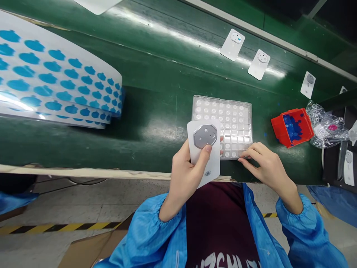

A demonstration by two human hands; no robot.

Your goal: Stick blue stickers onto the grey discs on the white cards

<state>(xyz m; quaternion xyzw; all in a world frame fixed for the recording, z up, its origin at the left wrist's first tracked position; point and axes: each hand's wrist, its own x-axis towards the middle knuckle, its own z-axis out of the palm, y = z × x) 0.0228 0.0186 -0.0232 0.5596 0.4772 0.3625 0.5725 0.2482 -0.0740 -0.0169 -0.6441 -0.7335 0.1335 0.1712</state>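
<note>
My left hand (185, 171) is closed on a white card (205, 160), the thumb on its face and fingertips behind. A grey rounded-octagon plate (205, 136) with small holes is on the card's upper half, and a small dark round mark is printed near its bottom. Partly under the card lies a clear plastic tray (235, 126) with rows of small cells holding pale pieces. My right hand (263, 162) is at the tray's near right corner, thumb and fingers pinched together. Whatever lies between those fingertips is too small to make out.
A red bin (301, 126) with blue bits stands right of the tray, beside crumpled clear plastic bags (327, 124). Similar cards (259, 65) lie along the bench's far side. At left rests a stack of white sheets with blue stickers (55, 78). The bench edge (111, 173) runs before me.
</note>
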